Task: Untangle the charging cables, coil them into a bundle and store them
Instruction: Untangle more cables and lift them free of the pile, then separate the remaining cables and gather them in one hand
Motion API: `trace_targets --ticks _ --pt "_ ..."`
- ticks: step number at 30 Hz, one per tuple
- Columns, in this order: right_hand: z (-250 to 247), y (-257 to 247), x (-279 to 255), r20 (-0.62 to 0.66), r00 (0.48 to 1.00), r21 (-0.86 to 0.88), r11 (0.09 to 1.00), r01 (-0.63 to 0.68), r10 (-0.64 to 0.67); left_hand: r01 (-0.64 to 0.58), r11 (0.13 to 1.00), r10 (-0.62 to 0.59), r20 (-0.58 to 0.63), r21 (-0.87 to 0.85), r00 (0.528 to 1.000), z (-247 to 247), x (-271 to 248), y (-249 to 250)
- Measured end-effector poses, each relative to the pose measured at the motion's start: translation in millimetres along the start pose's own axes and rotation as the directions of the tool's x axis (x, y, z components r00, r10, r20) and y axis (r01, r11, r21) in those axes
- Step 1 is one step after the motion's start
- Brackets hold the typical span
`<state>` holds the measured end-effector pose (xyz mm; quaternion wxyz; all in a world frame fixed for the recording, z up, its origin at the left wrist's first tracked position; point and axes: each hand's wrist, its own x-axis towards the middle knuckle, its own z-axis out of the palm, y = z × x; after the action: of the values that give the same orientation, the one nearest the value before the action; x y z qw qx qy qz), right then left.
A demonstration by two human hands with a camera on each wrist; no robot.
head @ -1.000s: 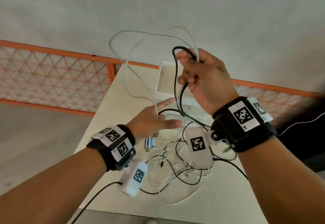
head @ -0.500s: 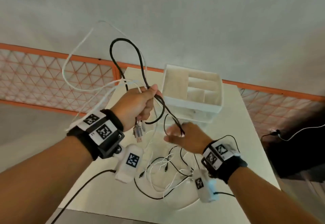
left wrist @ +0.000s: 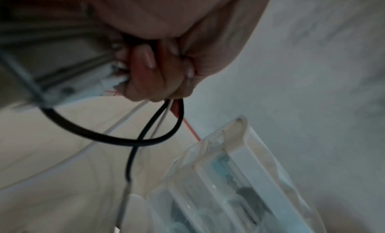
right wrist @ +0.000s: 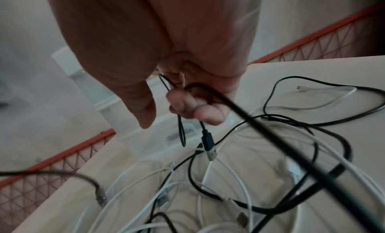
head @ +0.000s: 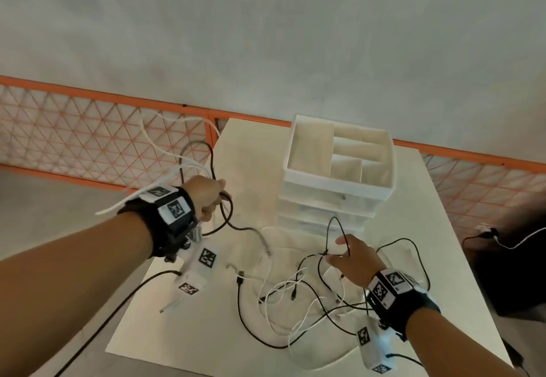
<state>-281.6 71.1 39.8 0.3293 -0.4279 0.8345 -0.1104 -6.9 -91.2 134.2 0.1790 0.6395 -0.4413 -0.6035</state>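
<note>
cables [head: 295,294]: mostly a tangled heap on the table [head: 183,341] before the drawer box [head: 339,184] | my left hand [head: 206,199] clenches black and white loops held up | my right hand [head: 354,261] pinches a thin black cable, plug dangling, i think | advice: draw it out slowly, free one crossing each time, no yanking
</note>
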Motion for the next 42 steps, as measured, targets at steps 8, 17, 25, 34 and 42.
trace_targets --ticks 8,17,25,34,42 --pt "-4.6 -16.1 -1.2 -0.026 0.997 -0.01 0.997 0.07 -0.07 -0.2 0.971 0.201 0.004 0.135 0.98 10.1 20.8 64.7" --pt "-18.2 10.4 6.3 -0.158 0.984 -0.118 0.988 -0.099 0.08 0.041 0.754 -0.009 -0.052 0.656 0.999 -22.1 11.5 11.2" --pt "14.6 -9.1 -8.2 -0.1 0.943 -0.286 0.917 0.279 -0.318 0.131 0.976 -0.145 0.069 0.173 0.987 -34.1 2.2 -1.0" --pt "104.3 -43.0 -20.5 0.398 0.815 -0.244 0.809 0.536 -0.42 0.013 0.939 0.037 0.138 -0.343 0.99 -14.6 -18.4 17.4" --pt "84.2 9.5 -30.7 0.39 0.864 -0.495 0.718 0.489 -0.32 -0.225 0.952 0.246 0.082 -0.208 0.966 -13.5 -33.1 23.6"
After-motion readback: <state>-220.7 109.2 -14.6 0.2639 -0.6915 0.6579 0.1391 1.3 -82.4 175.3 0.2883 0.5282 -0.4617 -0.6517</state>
